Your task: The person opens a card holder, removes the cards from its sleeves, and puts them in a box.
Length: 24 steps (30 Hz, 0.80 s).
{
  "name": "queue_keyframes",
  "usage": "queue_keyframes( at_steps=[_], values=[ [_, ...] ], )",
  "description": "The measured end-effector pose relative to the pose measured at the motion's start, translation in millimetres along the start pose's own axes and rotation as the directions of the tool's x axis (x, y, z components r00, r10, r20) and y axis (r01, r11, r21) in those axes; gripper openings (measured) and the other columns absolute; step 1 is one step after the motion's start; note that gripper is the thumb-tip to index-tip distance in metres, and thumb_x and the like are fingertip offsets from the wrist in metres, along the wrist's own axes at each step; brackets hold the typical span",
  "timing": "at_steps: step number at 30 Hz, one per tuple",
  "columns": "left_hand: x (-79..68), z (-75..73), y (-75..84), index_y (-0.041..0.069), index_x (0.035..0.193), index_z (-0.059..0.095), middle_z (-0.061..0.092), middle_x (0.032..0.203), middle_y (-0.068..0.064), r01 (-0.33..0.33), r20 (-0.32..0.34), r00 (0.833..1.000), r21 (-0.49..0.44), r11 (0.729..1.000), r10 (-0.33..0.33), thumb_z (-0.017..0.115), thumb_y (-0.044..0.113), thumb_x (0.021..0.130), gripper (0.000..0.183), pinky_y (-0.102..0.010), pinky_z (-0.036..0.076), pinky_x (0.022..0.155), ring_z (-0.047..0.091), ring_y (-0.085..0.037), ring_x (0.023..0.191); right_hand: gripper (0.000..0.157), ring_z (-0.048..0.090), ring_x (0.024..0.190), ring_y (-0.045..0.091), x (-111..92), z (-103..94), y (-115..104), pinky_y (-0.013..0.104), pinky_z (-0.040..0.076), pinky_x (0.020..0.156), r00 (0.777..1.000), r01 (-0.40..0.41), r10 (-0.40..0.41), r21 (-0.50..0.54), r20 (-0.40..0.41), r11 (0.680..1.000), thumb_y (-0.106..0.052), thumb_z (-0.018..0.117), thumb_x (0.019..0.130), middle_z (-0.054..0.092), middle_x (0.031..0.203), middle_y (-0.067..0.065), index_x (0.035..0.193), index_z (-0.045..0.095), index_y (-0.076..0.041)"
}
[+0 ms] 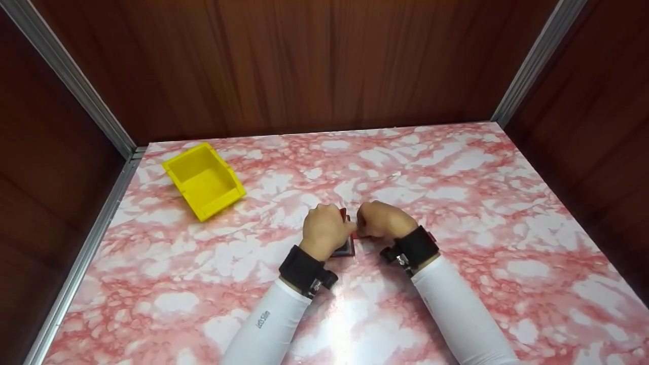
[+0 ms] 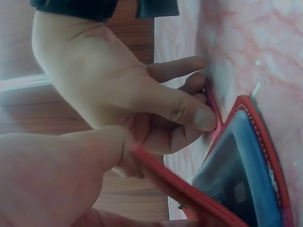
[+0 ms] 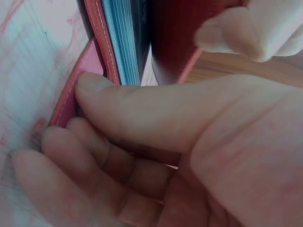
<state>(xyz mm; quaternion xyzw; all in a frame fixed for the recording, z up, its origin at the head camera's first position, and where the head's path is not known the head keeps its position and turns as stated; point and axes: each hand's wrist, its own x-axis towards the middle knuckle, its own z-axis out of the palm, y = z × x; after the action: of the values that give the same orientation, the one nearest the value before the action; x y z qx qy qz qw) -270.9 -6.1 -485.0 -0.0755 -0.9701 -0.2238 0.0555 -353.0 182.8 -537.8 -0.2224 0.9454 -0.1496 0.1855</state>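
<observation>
A red wallet (image 1: 346, 250) with pale stitching lies on the table between both hands, partly hidden under the left one. Its clear plastic card sleeves (image 2: 236, 163) show in the left wrist view, with the red cover (image 2: 194, 194) raised at an angle from them. My left hand (image 1: 324, 230) holds that cover by its edge, thumb on one side. On the other side, my right hand (image 1: 384, 220) pinches a stitched red tab (image 3: 66, 104) at the wallet's edge between thumb and fingers, low against the tabletop. The sleeves' bluish edges (image 3: 120, 47) stand stacked beside it.
A yellow open bin (image 1: 208, 187) sits at the back left of the pink-and-white marbled table (image 1: 456, 304). Brown wood-look panels (image 1: 324, 66) with metal corner strips enclose the back and both sides.
</observation>
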Motion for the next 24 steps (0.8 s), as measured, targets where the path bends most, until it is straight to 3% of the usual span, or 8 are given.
queue_keyframes(
  at_steps=[6, 9, 12, 15, 20, 24],
  values=[
    [-8.3, -29.9, 8.3, -0.003, 0.090, 0.079, 0.081, 0.102, -0.024, 0.033, 0.045, 0.998, -0.017, 0.999, -0.032, 0.076, 0.020, 0.093, 0.023, -0.052, 0.066, 0.086, 0.081, -0.042, 0.097, 0.013, 0.054, 0.060, 0.016, -36.7, -28.2, -43.7, 0.030, 0.044, 0.055, 1.000, -0.003, 0.003, 0.033, 0.005, 0.999, -0.007, 0.075, 0.080, 0.060, 0.065, -0.001, 0.071, 0.069, -0.013],
    [0.6, -20.5, -4.3, 0.000, 0.085, 0.077, 0.081, 0.099, -0.022, 0.049, 0.045, 0.998, -0.035, 0.998, -0.048, 0.078, 0.017, 0.089, 0.017, -0.054, 0.065, 0.084, 0.080, -0.041, 0.094, 0.014, 0.052, 0.060, 0.014, -49.6, -35.6, -57.0, 0.026, 0.041, 0.055, 1.000, -0.018, 0.018, 0.052, 0.000, 0.998, -0.006, 0.075, 0.082, 0.057, 0.064, -0.003, 0.071, 0.067, -0.012],
    [16.0, -1.4, -23.1, 0.006, 0.074, 0.072, 0.080, 0.092, -0.019, 0.054, 0.033, 0.998, -0.038, 0.998, -0.052, 0.078, 0.016, 0.082, 0.014, -0.055, 0.061, 0.075, 0.077, -0.039, 0.084, 0.013, 0.052, 0.062, 0.013, -57.7, -40.8, -66.3, 0.024, 0.041, 0.056, 0.999, -0.051, 0.051, 0.052, 0.008, 0.997, -0.005, 0.076, 0.084, 0.058, 0.066, -0.003, 0.074, 0.069, -0.009],
    [20.7, -3.3, -31.6, 0.009, 0.069, 0.066, 0.077, 0.086, -0.015, 0.073, 0.065, 0.996, -0.069, 0.995, -0.068, 0.078, 0.019, 0.080, 0.019, -0.055, 0.059, 0.071, 0.073, -0.034, 0.077, 0.010, 0.053, 0.063, 0.013, -59.4, -41.6, -67.8, 0.024, 0.042, 0.057, 0.998, -0.057, 0.057, 0.048, 0.009, 0.997, -0.005, 0.076, 0.086, 0.058, 0.068, -0.003, 0.078, 0.071, -0.007],
    [8.4, -42.6, -31.8, 0.011, 0.067, 0.060, 0.069, 0.077, -0.009, 0.151, 0.136, 0.983, -0.195, 0.969, -0.126, 0.079, 0.021, 0.084, 0.027, -0.044, 0.057, 0.068, 0.063, -0.025, 0.069, 0.005, 0.055, 0.066, 0.014, -59.0, -41.2, -68.1, 0.025, 0.044, 0.059, 0.999, -0.049, 0.048, 0.048, 0.018, 0.998, -0.006, 0.077, 0.088, 0.062, 0.073, -0.001, 0.085, 0.074, -0.006],
    [6.5, -65.6, -44.3, 0.009, 0.072, 0.064, 0.063, 0.075, -0.006, 0.222, 0.172, 0.967, -0.215, 0.951, -0.187, 0.077, 0.018, 0.089, 0.023, -0.034, 0.051, 0.065, 0.060, -0.022, 0.068, 0.009, 0.054, 0.064, 0.013, -59.3, -40.9, -68.6, 0.024, 0.043, 0.058, 0.998, -0.054, 0.053, 0.056, 0.022, 0.997, -0.006, 0.077, 0.089, 0.061, 0.070, -0.001, 0.081, 0.072, -0.007]
  ],
)
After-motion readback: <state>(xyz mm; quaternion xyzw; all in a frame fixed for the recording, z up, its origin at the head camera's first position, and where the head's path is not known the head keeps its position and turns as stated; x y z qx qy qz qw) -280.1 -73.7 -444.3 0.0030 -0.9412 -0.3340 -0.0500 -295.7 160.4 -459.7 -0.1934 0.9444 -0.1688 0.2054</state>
